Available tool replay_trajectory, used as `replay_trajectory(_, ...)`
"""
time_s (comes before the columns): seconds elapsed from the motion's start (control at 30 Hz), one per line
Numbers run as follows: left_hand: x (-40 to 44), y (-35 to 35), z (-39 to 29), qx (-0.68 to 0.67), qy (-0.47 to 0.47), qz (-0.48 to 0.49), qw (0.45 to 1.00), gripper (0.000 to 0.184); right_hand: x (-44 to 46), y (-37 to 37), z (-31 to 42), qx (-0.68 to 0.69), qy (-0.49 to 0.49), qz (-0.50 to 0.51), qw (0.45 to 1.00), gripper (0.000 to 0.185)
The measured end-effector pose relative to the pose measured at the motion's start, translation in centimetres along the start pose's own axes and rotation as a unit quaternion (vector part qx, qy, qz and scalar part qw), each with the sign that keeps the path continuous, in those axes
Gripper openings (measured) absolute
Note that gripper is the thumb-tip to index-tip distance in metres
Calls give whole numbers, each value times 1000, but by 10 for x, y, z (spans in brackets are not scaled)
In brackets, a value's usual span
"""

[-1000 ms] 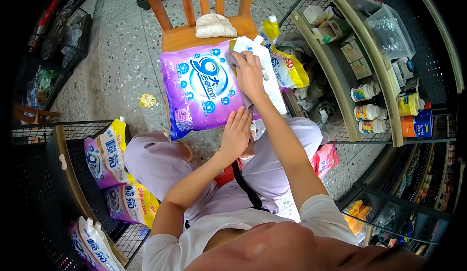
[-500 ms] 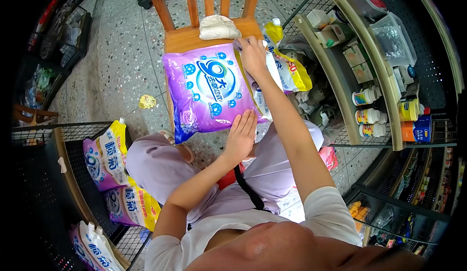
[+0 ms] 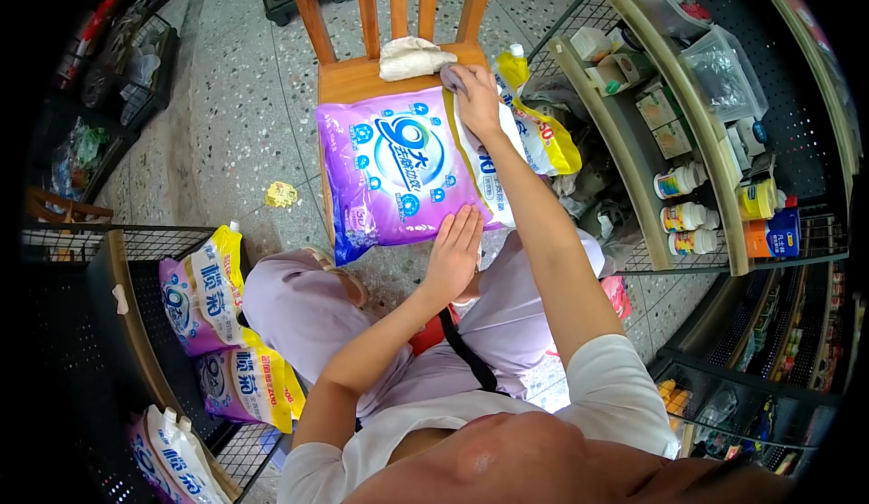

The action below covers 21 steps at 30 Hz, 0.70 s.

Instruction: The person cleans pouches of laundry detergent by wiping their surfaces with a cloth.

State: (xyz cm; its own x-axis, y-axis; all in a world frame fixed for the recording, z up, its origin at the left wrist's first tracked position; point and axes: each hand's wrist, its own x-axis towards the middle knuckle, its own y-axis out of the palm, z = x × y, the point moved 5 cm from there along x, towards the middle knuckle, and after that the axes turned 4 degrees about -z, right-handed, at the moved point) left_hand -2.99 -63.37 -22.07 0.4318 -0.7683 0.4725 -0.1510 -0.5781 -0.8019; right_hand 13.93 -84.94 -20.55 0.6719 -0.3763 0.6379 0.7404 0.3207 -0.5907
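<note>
Head view — right grip (image 3: 481, 103) closed over grey cloth (image 3: 449, 79); left grip (image 3: 454, 255) open, flat on purple bag (image 3: 385, 187).

On the shelves (image 3: 695, 124) to the right we see three small jars (image 3: 681, 218) in a row, a clear plastic box (image 3: 724, 74) and a blue-and-orange container (image 3: 774, 235). A yellow scrap (image 3: 281, 194) (what it is, we cannot tell) lies on the speckled floor (image 3: 244, 79).

A plump purple-and-white bag (image 3: 407, 171), printed with a blue 9, is laid flat on a wooden chair (image 3: 348, 82), with a grey cloth (image 3: 451, 77) placed along its white section.
</note>
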Motion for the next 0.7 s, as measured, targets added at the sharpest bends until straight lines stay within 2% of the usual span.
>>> replay_trajectory(0.13,-3,2,0,6,-3,-5,1000,60,-11,-15,9,30,-21,30,999,44)
replay_trajectory(0.37,-2,-1,-3,28,-2,8,1000,69,-41,-36,15,9,12,46,999,41)
replay_trajectory(0.7,-4,4,-2,26,-6,1,1000,58,-89,-78,39,-41,50,54,996,41)
